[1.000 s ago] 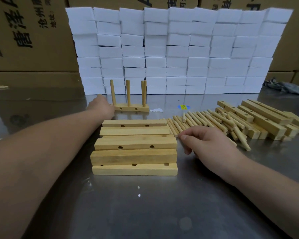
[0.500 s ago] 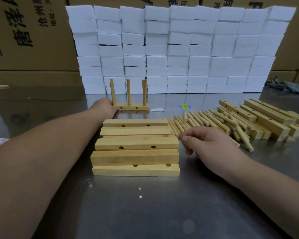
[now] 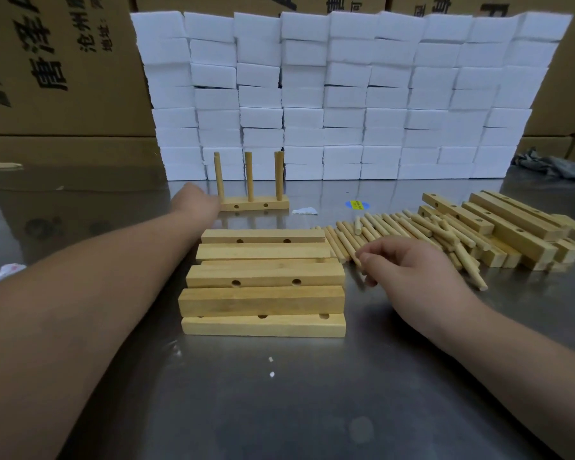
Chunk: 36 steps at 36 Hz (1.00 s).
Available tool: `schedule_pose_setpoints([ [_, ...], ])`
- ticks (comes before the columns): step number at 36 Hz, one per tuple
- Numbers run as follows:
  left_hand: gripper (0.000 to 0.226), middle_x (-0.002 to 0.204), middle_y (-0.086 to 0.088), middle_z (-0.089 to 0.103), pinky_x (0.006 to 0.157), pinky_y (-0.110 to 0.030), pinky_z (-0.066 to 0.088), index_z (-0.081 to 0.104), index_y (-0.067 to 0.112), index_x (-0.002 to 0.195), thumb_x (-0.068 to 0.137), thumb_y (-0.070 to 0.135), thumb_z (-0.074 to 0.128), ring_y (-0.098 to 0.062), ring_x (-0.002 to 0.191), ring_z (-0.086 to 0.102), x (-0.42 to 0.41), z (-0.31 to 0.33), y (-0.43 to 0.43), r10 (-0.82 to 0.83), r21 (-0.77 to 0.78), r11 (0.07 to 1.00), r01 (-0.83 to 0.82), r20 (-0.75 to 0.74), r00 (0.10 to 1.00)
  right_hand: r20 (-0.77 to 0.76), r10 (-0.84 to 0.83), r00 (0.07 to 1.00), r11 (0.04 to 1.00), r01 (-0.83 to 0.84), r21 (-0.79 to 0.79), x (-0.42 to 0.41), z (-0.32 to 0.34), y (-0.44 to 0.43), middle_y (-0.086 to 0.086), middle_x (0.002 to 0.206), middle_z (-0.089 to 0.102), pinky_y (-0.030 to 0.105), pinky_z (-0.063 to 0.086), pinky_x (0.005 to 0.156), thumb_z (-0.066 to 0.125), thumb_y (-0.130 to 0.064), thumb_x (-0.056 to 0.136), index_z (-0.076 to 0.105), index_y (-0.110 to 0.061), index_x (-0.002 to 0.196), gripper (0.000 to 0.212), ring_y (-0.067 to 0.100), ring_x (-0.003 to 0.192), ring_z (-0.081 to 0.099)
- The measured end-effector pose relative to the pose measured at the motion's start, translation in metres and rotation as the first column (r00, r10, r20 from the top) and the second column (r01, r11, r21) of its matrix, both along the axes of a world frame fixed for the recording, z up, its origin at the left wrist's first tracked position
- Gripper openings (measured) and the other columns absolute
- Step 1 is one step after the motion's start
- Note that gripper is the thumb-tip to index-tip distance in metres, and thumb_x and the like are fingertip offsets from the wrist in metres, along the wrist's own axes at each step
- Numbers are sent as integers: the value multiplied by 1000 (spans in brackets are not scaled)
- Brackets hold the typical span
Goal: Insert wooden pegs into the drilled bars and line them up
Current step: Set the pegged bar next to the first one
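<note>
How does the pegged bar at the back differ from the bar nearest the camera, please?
The pegged bar holds upright pegs; the nearest bar holds none. The pegged bar stands apart on the table with the left hand at its end; the nearest bar lies close against its neighbour in a row, with no hand on it. Both are pale wooden bars with drilled holes.

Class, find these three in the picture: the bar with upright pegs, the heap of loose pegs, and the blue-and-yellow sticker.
Bar with upright pegs (image 3: 251,205): head view, front face of its base.
Heap of loose pegs (image 3: 392,229): head view, middle of the heap.
Blue-and-yellow sticker (image 3: 357,204): head view, its centre.
</note>
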<state>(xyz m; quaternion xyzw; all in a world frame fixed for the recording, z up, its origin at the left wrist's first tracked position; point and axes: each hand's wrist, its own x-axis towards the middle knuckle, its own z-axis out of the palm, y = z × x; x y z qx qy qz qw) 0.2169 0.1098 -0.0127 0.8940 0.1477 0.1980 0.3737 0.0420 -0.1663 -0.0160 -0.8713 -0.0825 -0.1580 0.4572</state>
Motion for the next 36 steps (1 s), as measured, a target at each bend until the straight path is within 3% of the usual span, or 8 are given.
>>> schedule_pose_setpoints([
  [4, 19, 88, -9, 55, 75, -34, 50, 46, 16, 69, 88, 20, 43, -24, 71, 56, -21, 5, -1, -18, -380, 924, 42, 66, 998, 73, -166, 983, 979, 173, -106, 3, 4, -5, -13, 61, 61, 27, 41, 57, 52, -26, 85, 64, -29, 77, 15, 6, 54, 50],
  [8, 18, 89, 0, 59, 56, -24, 35, 54, 16, 74, 89, 22, 46, -12, 67, 50, -45, 19, -7, -9, -555, 832, 29, 39, 999, 123, -285, 951, 905, 309, -292, 8, 11, -15, -2, 111, 54, 31, 38, 83, 51, -28, 87, 64, -25, 111, 28, 17, 102, 50],
  [12, 15, 94, -7, 60, 74, -34, 42, 58, 14, 77, 88, 21, 50, -21, 84, 52, -76, 40, -17, -106, -321, 938, 130, 91, 990, 32, -350, 936, 791, 313, -526, 11, 12, -20, -3, 137, 42, 39, 32, 100, 46, -35, 89, 51, -31, 130, 41, 22, 127, 34],
  [18, 18, 74, 7, 51, 57, -19, 37, 53, 20, 71, 89, 23, 55, -12, 66, 48, -139, 66, -44, -264, -163, 948, 274, 78, 961, -53, -354, 934, 736, 244, -632, 9, 13, -19, 0, 133, 51, 35, 41, 87, 45, -27, 88, 49, -37, 130, 43, 25, 116, 48],
  [23, 23, 90, 14, 56, 57, -18, 33, 65, 33, 104, 92, 33, 45, -1, 70, 48, -188, 47, -54, -335, -5, 942, 336, 75, 939, -45, -338, 940, 715, 226, -662, 9, 12, -19, 0, 129, 55, 32, 38, 85, 45, -22, 90, 49, -36, 130, 43, 23, 116, 48],
  [27, 19, 109, 19, 52, 84, -23, 32, 66, 36, 101, 90, 34, 50, -2, 101, 45, -203, 31, -53, -381, 93, 924, 371, 128, 916, -42, -342, 939, 704, 226, -673, 10, 13, -18, 1, 127, 55, 33, 39, 85, 46, -22, 90, 50, -36, 128, 40, 24, 115, 48],
  [31, 21, 118, 20, 54, 102, -35, 32, 63, 44, 93, 77, 51, 52, -6, 117, 41, -205, 23, -47, -472, 283, 848, 448, 19, 882, -14, -339, 941, 711, 247, -658, 11, 12, -20, 0, 125, 56, 37, 41, 91, 48, -20, 89, 51, -33, 127, 41, 24, 115, 47],
  [36, 44, 116, 24, 51, 107, -41, 32, 61, 45, 102, 64, 63, 49, -8, 120, 39, -202, 22, -42, -511, 414, 769, 486, -58, 858, 4, -348, 938, 707, 265, -656, 13, 9, -19, 0, 124, 58, 33, 40, 86, 46, -20, 89, 52, -33, 127, 40, 23, 115, 48],
])
